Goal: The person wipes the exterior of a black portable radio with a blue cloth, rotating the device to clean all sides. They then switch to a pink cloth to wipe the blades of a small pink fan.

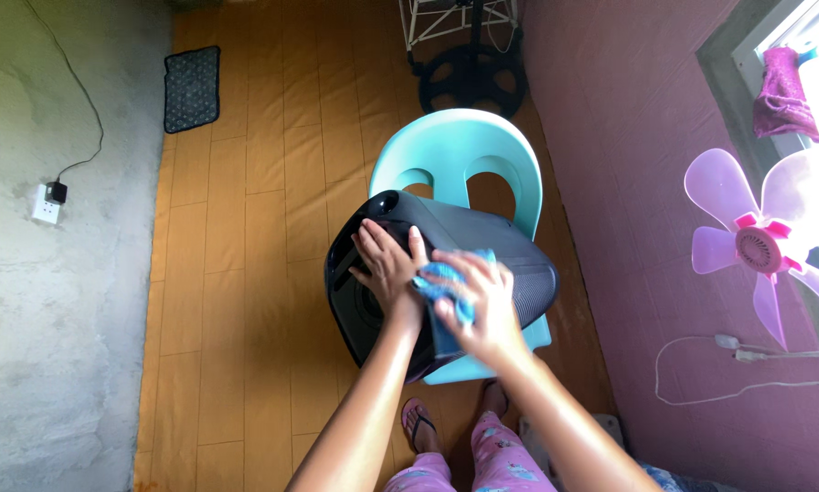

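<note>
A large black speaker (pixel 509 264) lies tilted on the seat of a light blue plastic chair (pixel 455 150). My left hand (pixel 386 264) rests flat on the speaker's top, fingers spread, steadying it. My right hand (pixel 482 305) presses a blue cloth (pixel 441 292) against the speaker's surface, just right of the left hand. Part of the cloth hangs down below my fingers. My feet in sandals and pink patterned trousers show below the chair.
A pink wall fan (pixel 760 241) with translucent blades is mounted on the pink wall at right, its white cord (pixel 728 346) trailing below. A black fan base (pixel 471 77) stands behind the chair. A dark mat (pixel 191 88) lies on the wooden floor; a plugged wall socket (pixel 48 202) is at left.
</note>
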